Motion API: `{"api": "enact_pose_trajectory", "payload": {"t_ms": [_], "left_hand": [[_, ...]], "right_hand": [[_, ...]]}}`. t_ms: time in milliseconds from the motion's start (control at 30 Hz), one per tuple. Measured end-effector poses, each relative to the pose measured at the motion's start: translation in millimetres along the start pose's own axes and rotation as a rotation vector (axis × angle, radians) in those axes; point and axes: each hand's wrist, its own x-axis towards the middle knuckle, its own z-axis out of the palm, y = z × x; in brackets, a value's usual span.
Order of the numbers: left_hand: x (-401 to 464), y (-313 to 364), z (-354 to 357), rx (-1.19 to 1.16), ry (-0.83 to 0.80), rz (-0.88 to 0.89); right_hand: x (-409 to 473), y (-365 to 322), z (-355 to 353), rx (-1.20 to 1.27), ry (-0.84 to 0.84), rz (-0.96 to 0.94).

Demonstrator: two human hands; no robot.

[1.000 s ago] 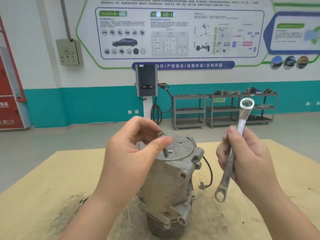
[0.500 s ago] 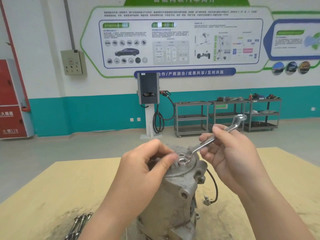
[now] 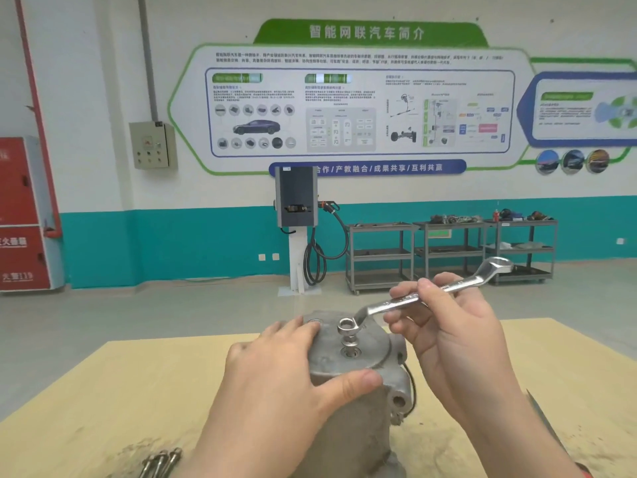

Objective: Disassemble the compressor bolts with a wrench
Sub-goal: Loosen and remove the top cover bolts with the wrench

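Since a moment ago my left hand [image 3: 286, 374] dropped to clasp the compressor [image 3: 351, 384] mid-tabletop. My right hand [image 3: 444, 326] pinches the wrench [image 3: 413, 298], ring seated on the raised bolt [image 3: 349, 334], handle running up-right toward that hand.

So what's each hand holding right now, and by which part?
Right hand pinches the wrench mid-shank, its ring end on the bolt. Left hand clasps the compressor around its top.
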Motion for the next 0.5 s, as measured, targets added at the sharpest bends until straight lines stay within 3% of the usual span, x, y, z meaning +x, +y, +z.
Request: {"api": "enact_pose_trajectory", "payload": {"t_ms": [167, 333, 500], "left_hand": [[-6, 10, 6, 0.189, 0.044, -0.045], [-4, 13, 8, 0.102, -0.009, -0.061], [-1, -3, 3, -0.072, -0.063, 0.060]], "right_hand": [[7, -5, -11, 0.028, 0.055, 0.018], [12, -1, -18, 0.116, 0.059, 0.146], [12, -2, -19, 0.221, 0.067, 0.123]]}}
